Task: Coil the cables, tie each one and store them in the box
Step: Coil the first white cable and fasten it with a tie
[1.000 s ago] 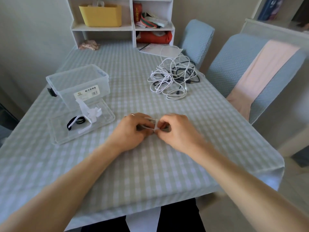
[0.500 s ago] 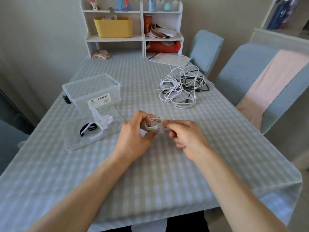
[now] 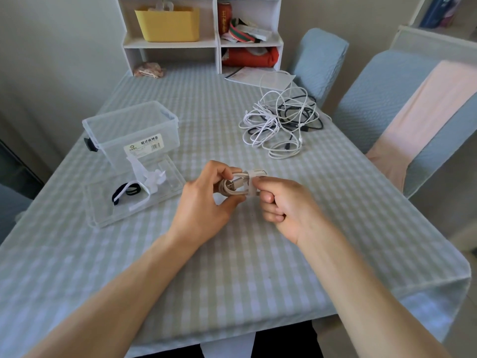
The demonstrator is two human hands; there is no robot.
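Both hands have lifted off the table since a second ago, when they were pressed close together low over the cloth with the bundle nearly hidden between them; now they sit a little apart and the coiled cable point(image 3: 233, 186) shows plainly in the gap. Compared with half a second ago the grip looks much the same, though the right hand has drawn slightly back from the left. The left hand point(image 3: 206, 202) holds the coiled cable with its fingers curled over the top and its thumb underneath. The right hand point(image 3: 281, 202) has its fingers curled in, and its thumb and forefinger pinch the white tie point(image 3: 251, 183) that wraps around the middle of the coil. The bundle hangs in the air above the checked tablecloth point(image 3: 232, 267), near the middle of the table. To the left stands the clear plastic box point(image 3: 134, 130), which looks the same as before, and just in front of it lies its lid point(image 3: 108, 213) carrying a few loose white and black ties point(image 3: 134, 192). Farther back and to the right, the tangled heap of white and dark cables point(image 3: 281, 125) lies on the table where it was, well apart from the hands.
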